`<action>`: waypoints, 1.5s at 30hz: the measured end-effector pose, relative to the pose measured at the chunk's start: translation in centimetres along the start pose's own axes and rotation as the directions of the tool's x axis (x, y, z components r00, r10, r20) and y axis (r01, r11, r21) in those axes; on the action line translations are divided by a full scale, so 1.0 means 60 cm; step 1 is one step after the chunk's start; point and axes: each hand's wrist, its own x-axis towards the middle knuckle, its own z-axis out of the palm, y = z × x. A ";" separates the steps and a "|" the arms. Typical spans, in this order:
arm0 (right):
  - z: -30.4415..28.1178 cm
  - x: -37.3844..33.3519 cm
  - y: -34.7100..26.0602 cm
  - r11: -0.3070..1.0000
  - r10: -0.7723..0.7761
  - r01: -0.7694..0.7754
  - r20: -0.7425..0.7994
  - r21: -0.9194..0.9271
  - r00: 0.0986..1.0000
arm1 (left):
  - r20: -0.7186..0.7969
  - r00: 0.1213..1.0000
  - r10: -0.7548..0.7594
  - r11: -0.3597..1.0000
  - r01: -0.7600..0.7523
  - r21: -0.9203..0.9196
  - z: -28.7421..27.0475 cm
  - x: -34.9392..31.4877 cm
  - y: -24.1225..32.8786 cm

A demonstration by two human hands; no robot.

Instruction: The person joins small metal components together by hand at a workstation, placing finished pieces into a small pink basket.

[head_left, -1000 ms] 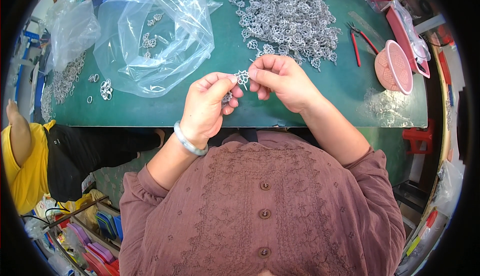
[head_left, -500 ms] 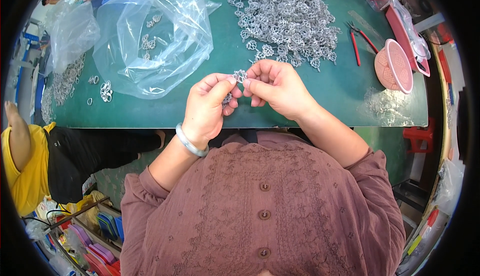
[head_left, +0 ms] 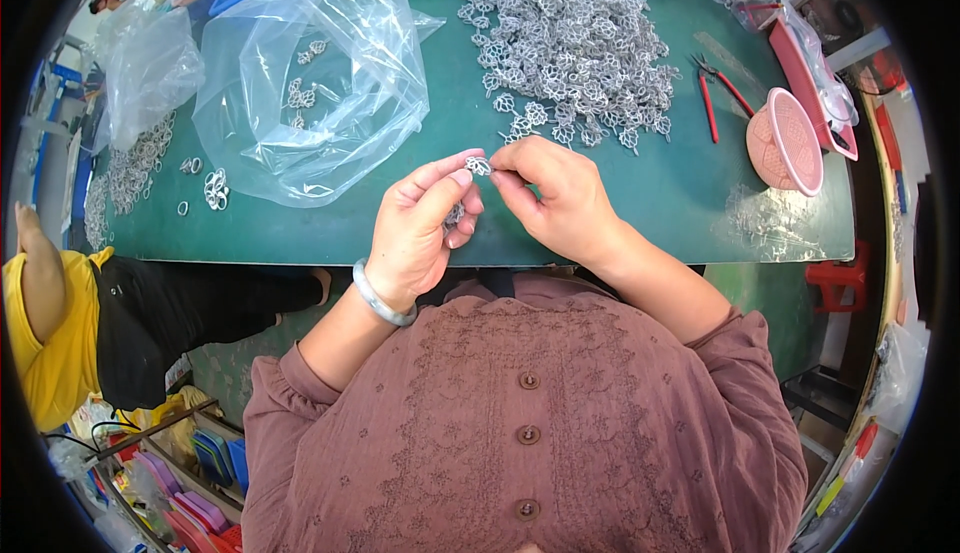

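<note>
Between the thumb and forefinger of my left hand (head_left: 412,223) is a small silver openwork metal link (head_left: 478,166), shaped like a flower or leaf. More silver links (head_left: 454,215) are tucked under that hand's curled fingers. My right hand (head_left: 562,198) comes in from the other side, its thumb and forefinger pinched at the link's right edge. Whether a finer part sits in that pinch is too small to tell. Both hands are above the near edge of the green table (head_left: 640,223). Beyond them lies a large heap of similar silver links (head_left: 570,53).
A clear plastic bag (head_left: 320,143) spreads at left, with loose rings (head_left: 215,188) beside it. Red-handled pliers (head_left: 718,93) and a pink basket (head_left: 785,143) are at right. Farther left lies another link pile (head_left: 135,168). A person in yellow (head_left: 45,343) sits to my left.
The right hand's fingers have straightened somewhat and turned toward the link's right edge. The link shows flatter in my left fingers. The whole view has shifted slightly.
</note>
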 end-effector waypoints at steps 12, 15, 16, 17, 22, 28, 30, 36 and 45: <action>-0.037 -0.014 0.004 0.754 0.460 -0.469 0.140 0.460 0.877 | 0.021 0.996 -0.092 0.994 0.093 -0.051 -0.005 0.003 0.002; -0.115 -0.017 0.024 0.780 0.507 -0.422 -0.072 0.463 0.859 | 0.032 0.991 -0.127 0.982 0.131 -0.134 -0.020 0.001 0.010; -0.151 -0.015 0.034 0.830 0.491 -0.390 -0.190 0.398 0.850 | 0.032 0.990 -0.138 0.976 0.142 -0.167 -0.026 -0.001 0.012; -0.187 -0.013 0.039 0.860 0.487 -0.383 -0.319 0.337 0.813 | 0.027 0.990 -0.140 0.969 0.142 -0.202 -0.032 -0.003 0.015; -0.347 -0.037 0.065 0.937 0.212 -0.348 -0.725 -0.041 0.655 | 0.073 0.992 -0.106 0.946 0.123 -0.299 -0.044 -0.019 0.041; -0.426 -0.088 0.102 0.573 0.114 -0.643 -0.727 -0.509 0.677 | 0.058 0.996 0.069 0.943 -0.046 -0.330 -0.065 -0.020 0.089; -0.402 -0.088 0.107 0.529 0.055 -0.634 -0.723 -0.564 0.689 | -0.013 0.991 0.136 0.929 -0.132 -0.344 -0.079 -0.018 0.103; -0.275 -0.050 0.102 0.802 0.239 -0.426 -0.429 -0.418 0.871 | -0.190 0.956 0.224 0.881 -0.282 -0.379 -0.108 0.009 0.137; -0.146 0.041 0.117 0.785 0.082 -0.112 -0.078 -0.609 0.994 | -0.287 0.930 0.231 0.849 -0.337 -0.406 -0.128 0.038 0.150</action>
